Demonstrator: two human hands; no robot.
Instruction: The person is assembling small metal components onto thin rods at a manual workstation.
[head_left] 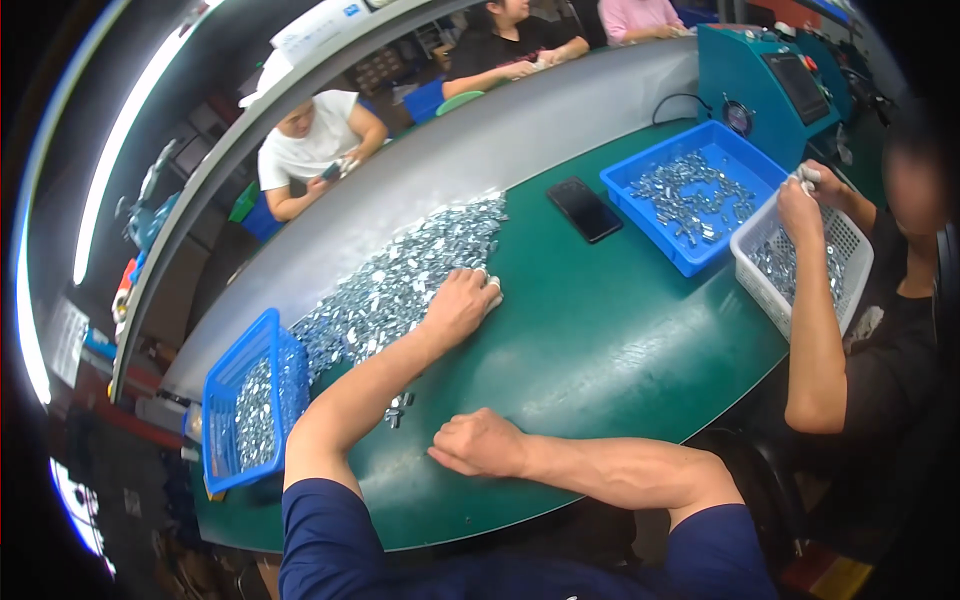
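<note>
A heap of small shiny metal pieces (400, 270) spreads over the green tabletop (560, 350). At its right edge rests my left hand (462, 305), back upward, with white covers on the curled fingertips; anything under them is hidden. My right hand (480, 443) is closed in a fist close to the table's near edge, and its contents cannot be seen. A few loose metal pieces (398, 408) lie to the left of that fist, under my left forearm.
A blue basket (212, 425) of metal pieces stands at the left. On the right are a black phone (585, 210), a blue tray (690, 258), a white basket (778, 298) handled by a co-worker, and a green machine (735, 75). Other people sit beyond the grey barrier (580, 105).
</note>
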